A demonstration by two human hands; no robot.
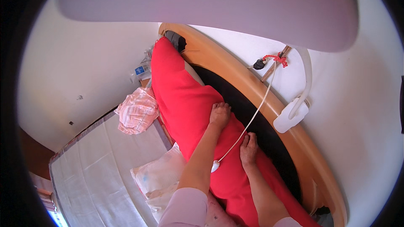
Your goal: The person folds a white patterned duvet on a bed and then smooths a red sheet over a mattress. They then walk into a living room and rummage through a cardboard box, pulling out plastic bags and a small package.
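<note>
A large red cloth (186, 101) lies draped along the headboard (233, 66), which has an orange-brown frame and a dark inner panel. My left hand (220, 113) grips the cloth's upper edge near the middle, its fingers curled over it. Lower and to the right, my right hand (249, 146) has its fingers bent on the same edge, beside the dark panel. Between my arms a white cord switch (215, 166) hangs on a pale cord over the cloth. What lies under the cloth is hidden.
A pale bed sheet (94, 170) covers the bed at the lower left, with stained pillows (161, 173) on it. A crumpled pink checked cloth (138, 110) lies at the bed's corner. On the wall side are a wooden stick (272, 69) tied with red string and a white clamp (290, 116) on the headboard.
</note>
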